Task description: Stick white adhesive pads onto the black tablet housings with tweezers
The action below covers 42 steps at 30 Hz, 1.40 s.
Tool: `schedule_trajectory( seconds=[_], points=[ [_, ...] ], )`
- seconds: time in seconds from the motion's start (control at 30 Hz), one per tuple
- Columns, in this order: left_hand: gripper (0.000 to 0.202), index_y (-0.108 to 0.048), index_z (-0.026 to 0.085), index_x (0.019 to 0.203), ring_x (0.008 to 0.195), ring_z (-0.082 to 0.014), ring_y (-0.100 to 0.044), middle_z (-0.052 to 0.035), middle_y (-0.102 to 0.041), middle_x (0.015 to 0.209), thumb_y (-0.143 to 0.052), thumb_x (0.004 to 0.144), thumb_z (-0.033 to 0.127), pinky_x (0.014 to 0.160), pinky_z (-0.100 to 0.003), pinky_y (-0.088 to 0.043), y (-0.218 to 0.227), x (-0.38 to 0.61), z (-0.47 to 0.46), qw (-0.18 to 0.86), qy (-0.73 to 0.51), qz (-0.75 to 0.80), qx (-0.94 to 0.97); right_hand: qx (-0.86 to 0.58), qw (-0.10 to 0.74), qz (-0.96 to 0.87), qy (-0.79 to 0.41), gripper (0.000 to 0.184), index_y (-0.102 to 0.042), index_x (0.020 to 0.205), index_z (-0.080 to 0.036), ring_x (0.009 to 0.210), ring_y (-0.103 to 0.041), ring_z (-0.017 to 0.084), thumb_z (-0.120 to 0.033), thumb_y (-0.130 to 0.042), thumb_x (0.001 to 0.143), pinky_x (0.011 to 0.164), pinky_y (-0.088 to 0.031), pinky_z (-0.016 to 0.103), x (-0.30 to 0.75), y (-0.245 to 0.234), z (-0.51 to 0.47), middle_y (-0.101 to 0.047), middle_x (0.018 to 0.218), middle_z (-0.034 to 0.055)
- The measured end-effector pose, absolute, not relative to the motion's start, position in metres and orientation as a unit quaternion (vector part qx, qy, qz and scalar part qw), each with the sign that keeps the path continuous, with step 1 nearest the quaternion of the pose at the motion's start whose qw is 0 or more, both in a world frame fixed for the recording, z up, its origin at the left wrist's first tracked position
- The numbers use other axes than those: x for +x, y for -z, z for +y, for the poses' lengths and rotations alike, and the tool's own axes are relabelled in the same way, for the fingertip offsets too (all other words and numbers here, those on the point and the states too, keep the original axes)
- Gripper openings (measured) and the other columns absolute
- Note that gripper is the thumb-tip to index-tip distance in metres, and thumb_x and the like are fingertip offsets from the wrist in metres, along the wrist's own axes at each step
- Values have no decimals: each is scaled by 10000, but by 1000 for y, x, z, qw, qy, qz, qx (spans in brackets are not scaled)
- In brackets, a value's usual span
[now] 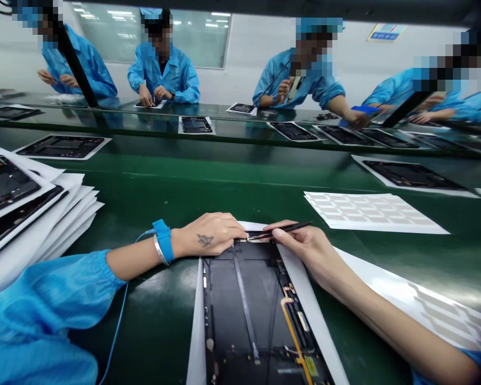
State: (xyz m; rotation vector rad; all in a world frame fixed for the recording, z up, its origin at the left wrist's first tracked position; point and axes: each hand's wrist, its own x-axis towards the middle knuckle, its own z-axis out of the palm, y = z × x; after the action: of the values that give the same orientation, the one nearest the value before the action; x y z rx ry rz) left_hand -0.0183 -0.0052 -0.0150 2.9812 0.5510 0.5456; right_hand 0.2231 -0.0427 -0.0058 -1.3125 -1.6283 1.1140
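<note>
An opened tablet back panel (256, 310) lies on a white sheet (304, 299) in front of me, its black interior and an orange flex cable showing. My left hand (210, 235) rests at the panel's top edge, fingers curled down and pressing there, with a blue wrist strap (163, 240) on the wrist. My right hand (304, 243) is closed round black tweezers (280, 231), whose tips reach the top edge close to the left fingertips.
A stack of panels on white sheets (28, 208) sits at the left. A sheet of white stickers (369, 211) lies to the right, another sticker sheet (433, 305) under my right forearm. More panels (409, 175) ride the green belt. Several blue-coated workers (164, 69) sit opposite.
</note>
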Motion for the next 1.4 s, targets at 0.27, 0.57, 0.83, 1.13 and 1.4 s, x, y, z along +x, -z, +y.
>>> schedule_trajectory(
  seconds=[0.27, 0.57, 0.83, 1.13, 1.4],
  points=[
    [292, -648, 131, 1103, 1040, -215, -612, -83, -705, 1122, -439, 908, 69, 898, -336, -503, 19, -18, -5, 11, -166, 183, 969, -529, 371, -634, -424, 416, -807, 740, -240, 990, -661, 310, -637, -682, 764, 893, -514, 413, 242, 4, -41, -755, 994, 89],
    [262, -626, 131, 1104, 1020, -213, -594, -100, -688, 1092, -427, 938, 95, 864, -336, -494, 17, -20, -7, 19, -170, 175, 969, -566, 394, -598, -409, 377, -797, 790, -233, 916, -670, 278, -600, -738, 729, 802, -515, 370, 262, 4, -38, -764, 976, 81],
    [69, -575, 195, 928, 793, -150, -568, -1, -643, 903, -519, 930, 235, 645, -251, -377, -13, 9, 15, 139, -72, 257, 954, -571, 487, -492, -441, 450, -761, 871, -216, 863, -687, 249, -629, -738, 694, 674, -497, 323, 264, 8, -26, -780, 868, 84],
    [135, -564, 194, 792, 678, -131, -544, 38, -602, 718, -623, 852, 301, 584, -243, -307, -30, 50, 46, 235, 52, 257, 936, -548, 517, -599, -271, 389, -689, 656, -225, 741, -646, 230, -587, -649, 792, 667, -461, 333, 255, 1, -39, -710, 733, 53],
    [78, -564, 183, 840, 646, -107, -525, 55, -581, 701, -638, 827, 203, 600, -219, -335, -28, 50, 44, 263, 47, 267, 926, -554, 479, -637, -240, 462, -624, 569, -223, 626, -588, 191, -584, -554, 848, 611, -412, 330, 251, 1, -45, -697, 781, 64]
  ],
)
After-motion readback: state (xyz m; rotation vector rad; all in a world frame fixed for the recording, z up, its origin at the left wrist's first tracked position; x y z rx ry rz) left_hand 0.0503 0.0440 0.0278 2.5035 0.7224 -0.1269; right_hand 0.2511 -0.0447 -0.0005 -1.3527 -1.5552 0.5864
